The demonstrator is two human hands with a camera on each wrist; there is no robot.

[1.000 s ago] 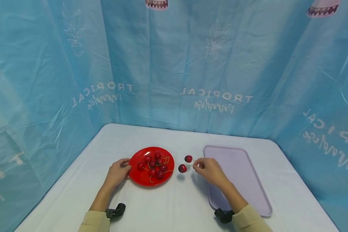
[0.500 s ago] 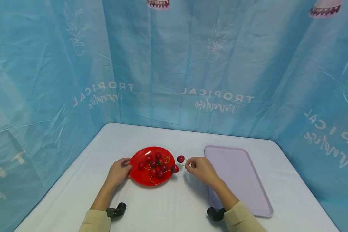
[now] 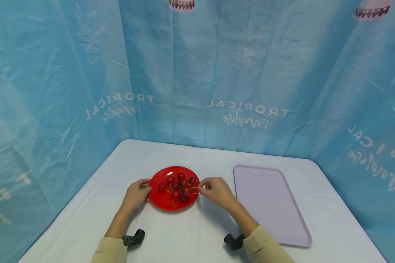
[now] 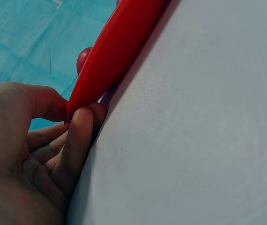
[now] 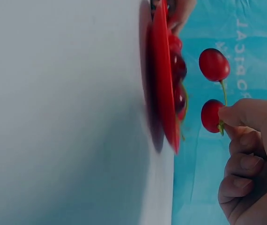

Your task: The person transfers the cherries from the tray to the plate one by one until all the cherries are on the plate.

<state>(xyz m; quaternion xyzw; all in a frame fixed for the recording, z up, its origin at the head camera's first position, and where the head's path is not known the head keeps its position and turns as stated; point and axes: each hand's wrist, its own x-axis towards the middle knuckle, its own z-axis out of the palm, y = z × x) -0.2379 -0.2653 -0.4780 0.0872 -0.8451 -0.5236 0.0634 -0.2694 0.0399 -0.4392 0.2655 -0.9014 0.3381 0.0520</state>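
Observation:
Several dark red cherries (image 3: 175,194) with green stems lie in a round red plate (image 3: 160,202) on the table. My left hand (image 3: 135,195) pinches the plate's left rim between thumb and fingers; the left wrist view shows the rim (image 4: 112,54) raised slightly off the cloth there. At the plate's right edge, my right hand (image 3: 218,191) pinches a pair of cherries by their stems. In the right wrist view those cherries, one (image 5: 214,64) farther out and one (image 5: 211,116) near the thumb, hang apart from the plate (image 5: 160,70), over its contents.
A shallow lilac tray (image 3: 270,204) lies to the right of the plate, partly behind the right forearm. White cloth (image 3: 184,237) covers the table. Blue printed curtains (image 3: 191,80) stand around its back and sides.
My right hand has moved left, carrying the pair of cherries from beside the plate to over it. The left hand stays at the plate's rim.

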